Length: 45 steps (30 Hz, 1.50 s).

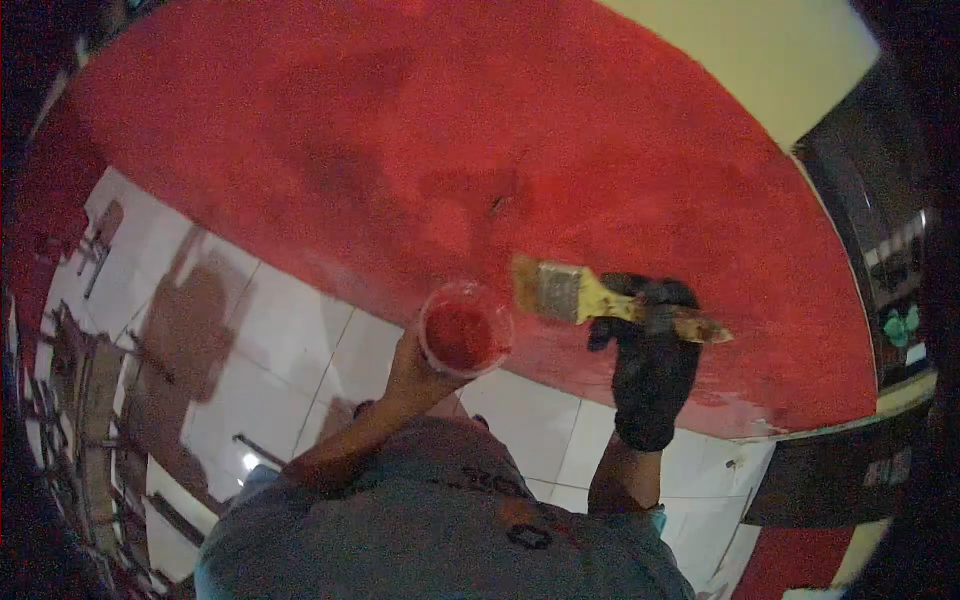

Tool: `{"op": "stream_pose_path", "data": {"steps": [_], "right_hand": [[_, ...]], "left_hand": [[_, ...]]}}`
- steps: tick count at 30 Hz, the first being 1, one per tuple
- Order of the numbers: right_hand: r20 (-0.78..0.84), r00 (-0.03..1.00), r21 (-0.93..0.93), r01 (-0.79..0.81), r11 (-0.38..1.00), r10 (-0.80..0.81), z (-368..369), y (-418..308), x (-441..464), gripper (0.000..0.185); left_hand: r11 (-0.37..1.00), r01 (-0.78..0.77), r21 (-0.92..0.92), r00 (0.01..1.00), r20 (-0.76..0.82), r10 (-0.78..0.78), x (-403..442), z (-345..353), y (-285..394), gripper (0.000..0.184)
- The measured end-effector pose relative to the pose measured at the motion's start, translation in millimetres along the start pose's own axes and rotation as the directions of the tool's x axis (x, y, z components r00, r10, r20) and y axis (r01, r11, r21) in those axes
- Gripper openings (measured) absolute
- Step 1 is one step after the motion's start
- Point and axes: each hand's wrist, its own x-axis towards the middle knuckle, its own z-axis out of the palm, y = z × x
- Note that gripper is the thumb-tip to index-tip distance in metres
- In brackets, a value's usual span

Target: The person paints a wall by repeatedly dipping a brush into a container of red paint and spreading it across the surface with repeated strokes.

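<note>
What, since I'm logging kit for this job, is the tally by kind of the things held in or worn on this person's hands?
Paintbrush: 1
Cup with red contents: 1
Black glove: 1
Total: 3

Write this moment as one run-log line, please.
left hand: holds cup, red paint inside; right hand: gloved, holds paintbrush; ahead: red wall

A red wall (400, 130) with darker patches spans the view, bordered by a cream section (760, 60) at upper right. Below it lie white floor tiles (290, 325), with 1 bright spot of light (250, 461) at lower left.
</note>
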Motion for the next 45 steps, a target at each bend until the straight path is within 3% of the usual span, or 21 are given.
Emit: {"op": "stream_pose_path", "data": {"steps": [2,3,4,5,7,10,12,13,14,15,16,18,19,20,21,22,24,27,33,36,45], "right_hand": [[0.082,0.996,-0.075,0.048,0.996,-0.042,-10,6,4,0.021],[0.105,0.98,-0.46,0.2,0.865,-0.171,-15,8,4,0.023],[0.193,0.941,-0.754,0.324,0.571,-0.279,-18,12,4,0.024],[0.151,0.955,-0.684,0.286,0.671,-0.254,-18,11,5,0.027],[0.173,0.96,-0.641,0.28,0.714,-0.22,-16,5,3,0.028],[0.208,0.964,-0.551,0.253,0.795,-0.163,0,-8,4,0.03],[0.2,0.979,-0.128,-0.017,0.992,0.043,8,-16,3,0.025],[0.202,0.978,-0.131,-0.026,0.991,0.053,13,-15,3,0.025],[0.26,0.964,-0.493,0.175,0.852,-0.048,16,-15,4,0.022],[0.351,0.929,-0.755,0.354,0.552,-0.117,14,-16,4,0.019],[0.348,0.931,-0.757,0.347,0.554,-0.108,15,-14,3,0.019],[0.558,0.784,-0.809,0.587,0.032,-0.272,21,-10,-4,0.016],[0.555,0.788,-0.812,0.583,0.033,-0.267,32,-16,-4,0.016],[0.327,0.944,-0.815,0.264,0.515,0.033,50,-28,1,0.014],[0.2,0.888,-0.612,-0.216,0.761,0.413,60,-33,5,0.012],[0.197,0.887,-0.612,-0.221,0.759,0.417,59,-27,8,0.012],[0.45,0.88,-0.73,0.266,0.63,0.15,52,-12,10,0.01],[0.568,0.823,-0.716,0.483,0.505,0.019,48,-6,10,0.009],[0.324,0.926,-0.584,0.035,0.811,0.193,57,-3,13,0.016],[0.362,0.908,-0.7,0.114,0.705,0.213,54,0,16,0.015],[0.248,0.941,-0.627,-0.024,0.778,0.228,51,5,16,0.013]], "left_hand": [[0.998,0.036,0.044,0.999,-0.013,-0.035,1,-1,-3,0.092],[0.998,0.066,-0.017,0.998,0.016,-0.066,3,-1,1,0.092],[0.992,0.097,-0.079,0.995,0.046,-0.094,5,-1,2,0.092],[0.988,0.132,-0.082,0.991,0.026,-0.13,7,0,-2,0.092],[0.988,-0.152,0.035,0.985,-0.078,0.154,3,1,-8,0.09],[0.993,-0.082,-0.084,0.992,-0.098,0.073,-2,-3,-9,0.08],[0.989,-0.133,-0.072,0.985,-0.119,0.124,-2,-2,-8,0.079],[0.98,-0.192,-0.061,0.974,-0.132,0.182,-2,-6,-10,0.078],[0.981,-0.183,-0.062,0.976,-0.133,0.174,-1,-8,-11,0.078],[0.985,-0.15,-0.086,0.983,-0.115,0.14,-2,-6,-9,0.079],[0.987,-0.115,-0.109,0.99,-0.095,0.105,-1,-7,-9,0.079],[0.986,-0.114,-0.12,0.991,-0.086,0.104,1,-7,-6,0.079],[0.984,-0.119,-0.131,0.991,-0.081,0.109,0,-7,-5,0.08],[0.985,-0.114,-0.131,0.992,-0.077,0.104,-1,-6,-6,0.08],[0.98,-0.097,-0.175,0.995,-0.038,0.092,-2,-6,-7,0.079],[0.973,-0.077,-0.219,0.997,0.001,0.079,-2,-6,-7,0.079],[0.978,-0.055,-0.201,0.998,0.019,0.06,-4,-7,-6,0.078],[0.984,-0.052,-0.168,0.998,0.026,0.057,-6,-7,-8,0.077],[0.96,-0.031,-0.277,0.999,0.024,0.04,-6,-1,-11,0.079],[0.952,-0.043,-0.302,0.998,0.023,0.052,-3,3,-2,0.081],[0.986,-0.037,-0.165,0.999,0.031,0.043,-5,5,-13,0.086]]}}
